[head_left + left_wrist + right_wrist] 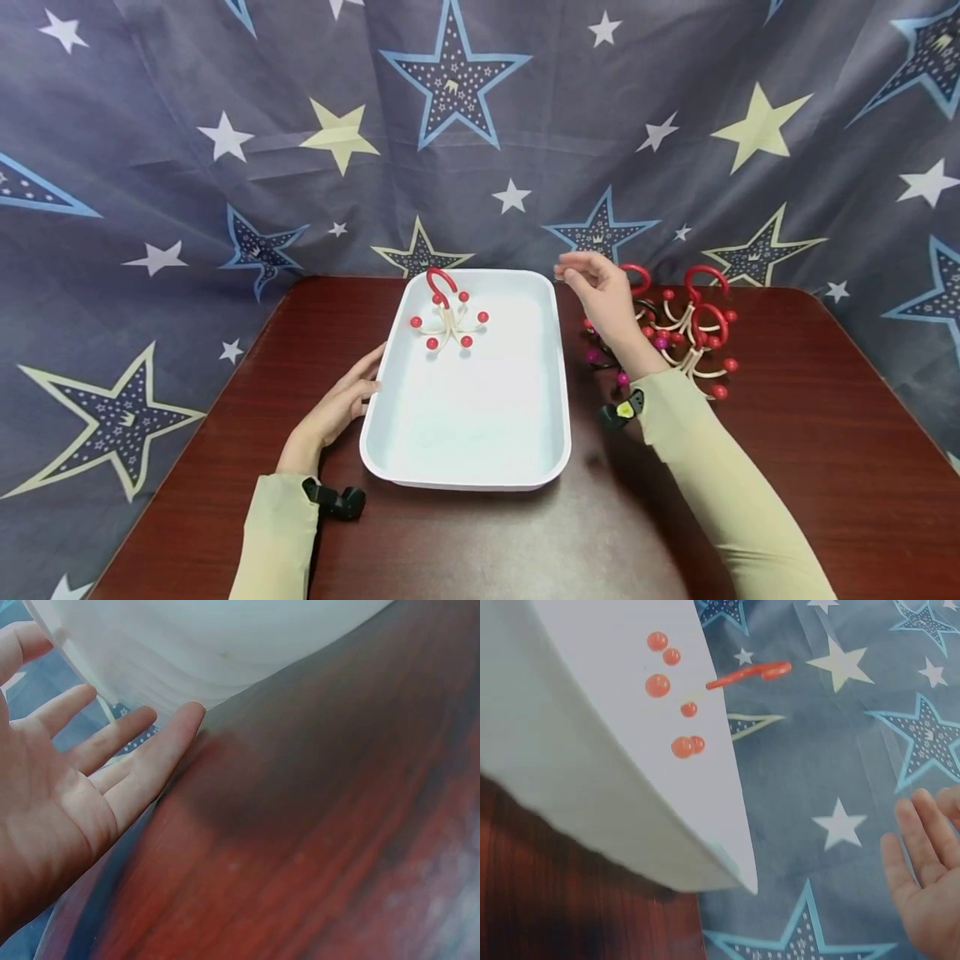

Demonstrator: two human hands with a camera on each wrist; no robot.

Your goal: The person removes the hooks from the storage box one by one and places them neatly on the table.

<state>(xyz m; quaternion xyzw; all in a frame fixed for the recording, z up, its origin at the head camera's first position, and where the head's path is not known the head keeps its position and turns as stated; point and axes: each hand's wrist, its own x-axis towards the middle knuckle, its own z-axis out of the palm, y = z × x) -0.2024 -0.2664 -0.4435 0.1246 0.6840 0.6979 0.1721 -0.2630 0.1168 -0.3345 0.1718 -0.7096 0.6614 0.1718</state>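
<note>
A white tray [487, 425] lies on the table. Near its far left corner stands a cream multi-arm hanger hook [448, 323], with a red hook on top and red ball tips. My left hand [341, 408] is at the tray's left side, its fingers extended; in the left wrist view the fingertips [193, 712] are at the tray's outer wall, though contact is unclear. Above the table by the tray's far right corner, my right hand [606, 300] is raised with slightly bent fingers and holds nothing visible. The right wrist view shows that hand [930, 877] apart from the tray.
Right of the tray, several hanger hooks [693, 360] stand close together, partly hidden by my right hand and forearm. Among them are dark arms with magenta ball tips [623, 379]. A star-patterned cloth [480, 183] hangs behind the dark red wooden table [465, 542].
</note>
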